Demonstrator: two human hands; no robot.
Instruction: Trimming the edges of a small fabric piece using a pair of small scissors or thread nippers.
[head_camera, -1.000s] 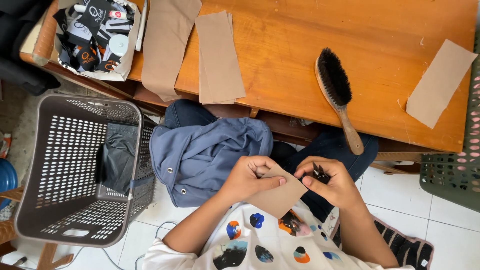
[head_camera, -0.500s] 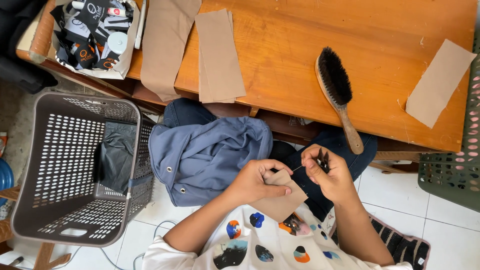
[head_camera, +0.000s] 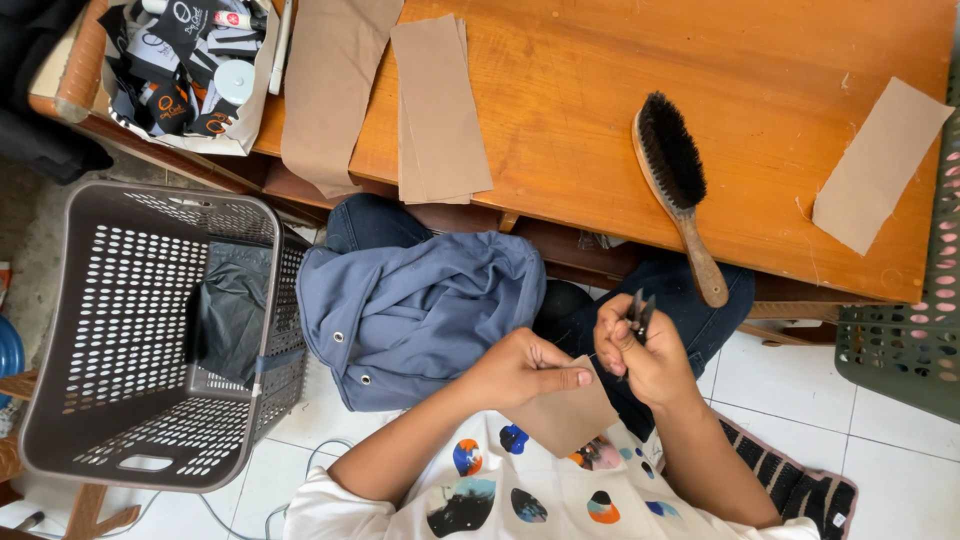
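Tan fabric patch (head_camera: 565, 415) stays pinched in the left hand (head_camera: 520, 368) over the lap, below the worktop's (head_camera: 560, 130) near edge, while the right hand (head_camera: 645, 350), fingers clamped on small black snips (head_camera: 637, 310), has lifted slightly, suggesting thread trimming continues.

Everything is placed from the wooden table (head_camera: 600, 120). On it lie a brush (head_camera: 675, 180) near the middle, two cardboard strips (head_camera: 440, 105) to its left, and a single cardboard piece (head_camera: 880, 165) at the right end — a box of small items (head_camera: 185, 70) sits on the left corner. Below the table's front edge a garment (head_camera: 420, 315) lies on the lap; left of that stands a basket (head_camera: 150, 335). Both hands meet just below the brush handle — left hand (head_camera: 525, 365) on a cardboard piece (head_camera: 565, 415), right hand (head_camera: 645, 350) beside it.
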